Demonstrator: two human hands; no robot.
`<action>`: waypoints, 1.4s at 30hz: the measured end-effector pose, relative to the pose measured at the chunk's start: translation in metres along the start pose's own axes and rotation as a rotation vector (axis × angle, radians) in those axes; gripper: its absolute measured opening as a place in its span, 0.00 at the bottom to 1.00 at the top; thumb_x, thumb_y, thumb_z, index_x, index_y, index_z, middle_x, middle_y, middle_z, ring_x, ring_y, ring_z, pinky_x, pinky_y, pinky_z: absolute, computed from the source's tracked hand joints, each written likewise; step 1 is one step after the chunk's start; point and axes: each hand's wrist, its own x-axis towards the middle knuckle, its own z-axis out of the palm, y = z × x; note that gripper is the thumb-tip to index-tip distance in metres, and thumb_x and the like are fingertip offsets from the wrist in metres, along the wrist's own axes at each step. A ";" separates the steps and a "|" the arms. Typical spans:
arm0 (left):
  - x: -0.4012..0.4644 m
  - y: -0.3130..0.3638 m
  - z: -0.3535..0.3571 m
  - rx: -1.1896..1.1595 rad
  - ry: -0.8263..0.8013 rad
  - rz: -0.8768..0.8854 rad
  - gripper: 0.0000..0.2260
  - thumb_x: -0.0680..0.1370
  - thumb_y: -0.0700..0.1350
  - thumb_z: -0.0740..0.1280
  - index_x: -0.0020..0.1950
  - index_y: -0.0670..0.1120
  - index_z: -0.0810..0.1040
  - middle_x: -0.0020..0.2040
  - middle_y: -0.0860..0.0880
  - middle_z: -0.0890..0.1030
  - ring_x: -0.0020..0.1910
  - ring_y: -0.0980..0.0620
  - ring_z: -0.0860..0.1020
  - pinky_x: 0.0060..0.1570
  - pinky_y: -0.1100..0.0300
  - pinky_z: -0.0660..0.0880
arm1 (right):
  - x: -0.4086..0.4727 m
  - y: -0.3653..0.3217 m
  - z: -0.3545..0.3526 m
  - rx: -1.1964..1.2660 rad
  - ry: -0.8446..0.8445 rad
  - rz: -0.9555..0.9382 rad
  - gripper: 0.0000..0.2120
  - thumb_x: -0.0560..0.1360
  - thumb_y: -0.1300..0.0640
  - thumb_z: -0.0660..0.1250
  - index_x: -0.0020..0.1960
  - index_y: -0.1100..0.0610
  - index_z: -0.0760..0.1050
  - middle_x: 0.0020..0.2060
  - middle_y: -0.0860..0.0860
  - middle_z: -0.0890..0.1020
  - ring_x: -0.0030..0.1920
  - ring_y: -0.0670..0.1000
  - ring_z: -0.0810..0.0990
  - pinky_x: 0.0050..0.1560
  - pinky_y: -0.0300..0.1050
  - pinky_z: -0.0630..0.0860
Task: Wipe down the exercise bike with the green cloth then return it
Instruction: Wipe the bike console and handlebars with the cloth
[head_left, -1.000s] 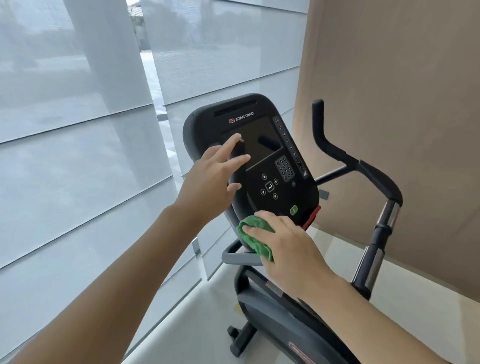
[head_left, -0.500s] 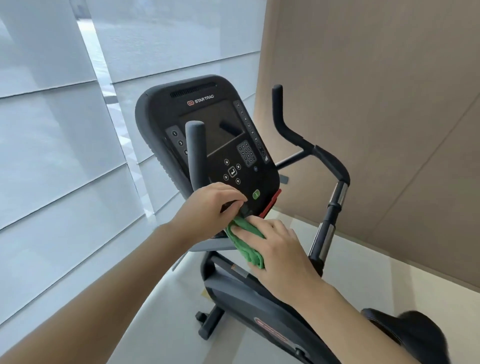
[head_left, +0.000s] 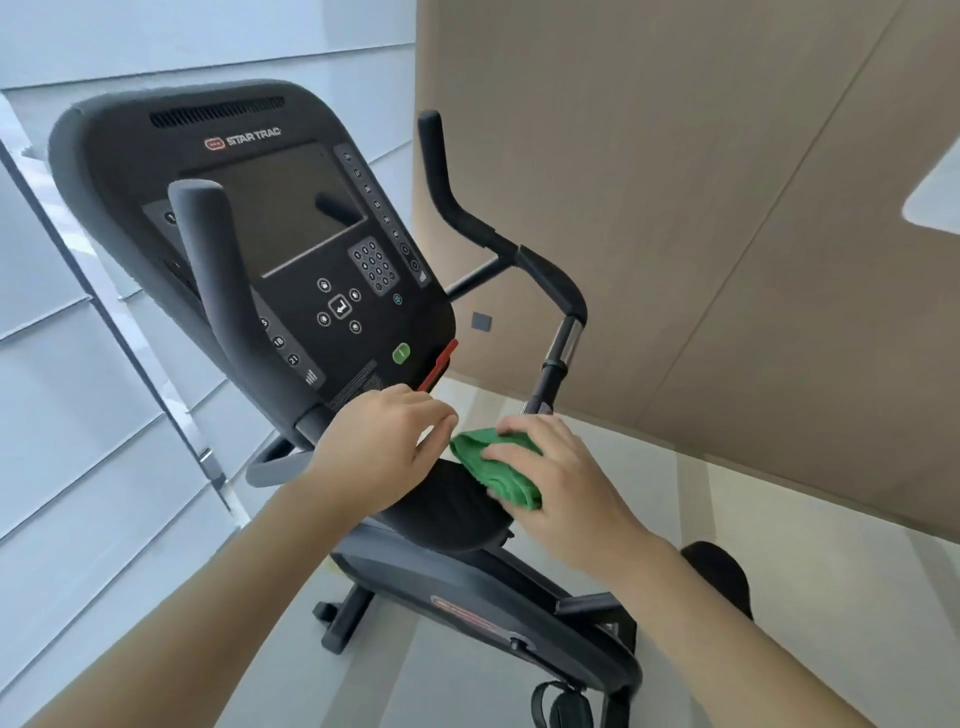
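Note:
The exercise bike fills the view, its black console (head_left: 291, 223) tilted toward me with a dark screen and keypad. Below the console's lower edge my right hand (head_left: 561, 483) grips the bunched green cloth (head_left: 493, 467) against a black rounded part of the bike (head_left: 441, 514). My left hand (head_left: 384, 447) is just left of the cloth with its fingers curled. Its fingertips reach the cloth's left edge, and I cannot tell whether they pinch it.
A padded upright grip (head_left: 208, 249) stands in front of the console's left side and a bent handlebar (head_left: 467, 218) rises on the right. The bike's frame (head_left: 467, 587) runs down toward a black saddle (head_left: 722, 577). Blinds cover the window on the left, and a tan wall (head_left: 675, 208) stands behind.
My left hand left the console's side and came down beside the cloth. Both hands dropped from the console's lower edge to the black part beneath it. My view shifted closer and rightward.

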 end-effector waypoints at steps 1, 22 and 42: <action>0.000 -0.001 0.002 0.029 0.005 -0.016 0.18 0.85 0.55 0.56 0.50 0.54 0.85 0.39 0.57 0.82 0.41 0.53 0.78 0.38 0.54 0.75 | -0.003 0.003 0.009 0.036 -0.003 -0.011 0.21 0.77 0.51 0.73 0.69 0.50 0.79 0.68 0.47 0.76 0.71 0.51 0.72 0.64 0.57 0.73; 0.011 0.054 0.059 0.293 -0.107 -0.345 0.23 0.81 0.59 0.48 0.37 0.53 0.77 0.31 0.55 0.76 0.28 0.53 0.74 0.29 0.56 0.75 | 0.168 0.251 0.041 0.019 0.120 -0.234 0.16 0.80 0.50 0.60 0.42 0.56 0.82 0.35 0.51 0.83 0.37 0.56 0.80 0.43 0.50 0.74; 0.022 0.079 0.050 0.442 0.083 -0.588 0.20 0.80 0.46 0.67 0.29 0.51 0.66 0.25 0.55 0.69 0.25 0.53 0.68 0.27 0.64 0.57 | 0.093 0.146 0.047 0.199 0.089 -0.181 0.19 0.82 0.48 0.60 0.35 0.53 0.74 0.30 0.47 0.75 0.33 0.51 0.74 0.43 0.52 0.76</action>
